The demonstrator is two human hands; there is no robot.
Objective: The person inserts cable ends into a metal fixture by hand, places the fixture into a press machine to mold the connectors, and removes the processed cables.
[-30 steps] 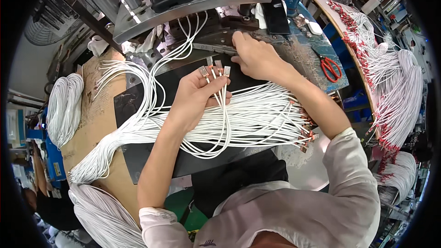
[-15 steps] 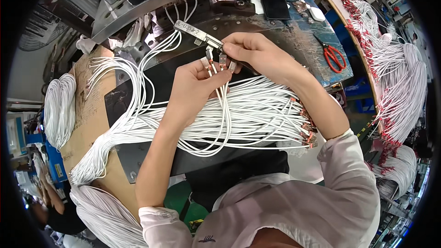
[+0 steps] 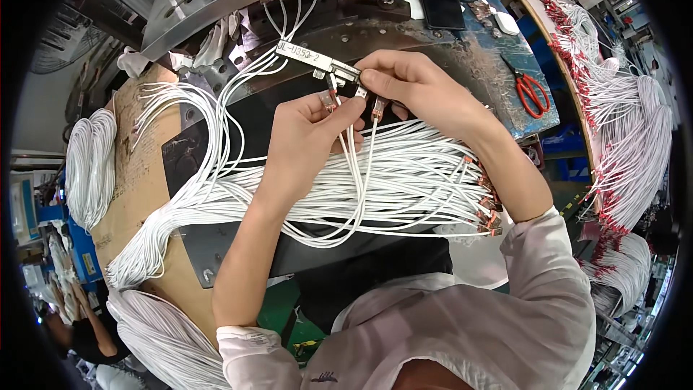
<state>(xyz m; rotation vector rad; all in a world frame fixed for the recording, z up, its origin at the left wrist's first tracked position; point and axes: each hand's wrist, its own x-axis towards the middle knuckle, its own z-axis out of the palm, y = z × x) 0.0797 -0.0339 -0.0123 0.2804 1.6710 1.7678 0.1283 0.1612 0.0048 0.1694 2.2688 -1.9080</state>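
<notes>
My left hand (image 3: pixel 307 130) is closed in a pinch on a few white cables whose metal-ended connectors stick up past its fingertips. One metal cable connector (image 3: pixel 330 101) shows beside its fingers. Just above, my right hand (image 3: pixel 426 94) has thumb and forefinger closed at the right end of a narrow metal fixture block (image 3: pixel 307 56). A cable connector (image 3: pixel 360 91) sits right under that thumb, close to the block. Another connector (image 3: pixel 378 107) hangs at the curled lower fingers of my right hand. Fingertip contact is partly hidden.
A thick bundle of white cables (image 3: pixel 404 188) lies across the black plate under my hands. A steel press bar (image 3: pixel 289 3) spans the far side. Red-handled scissors (image 3: pixel 532 94) and a black phone (image 3: pixel 439 0) lie at right. More cables (image 3: pixel 635 137) cover the right-hand table.
My right hand has shifted slightly right, and one connector has come away from the others to that hand. The remaining connectors stay by my left hand. The view has moved slightly.
</notes>
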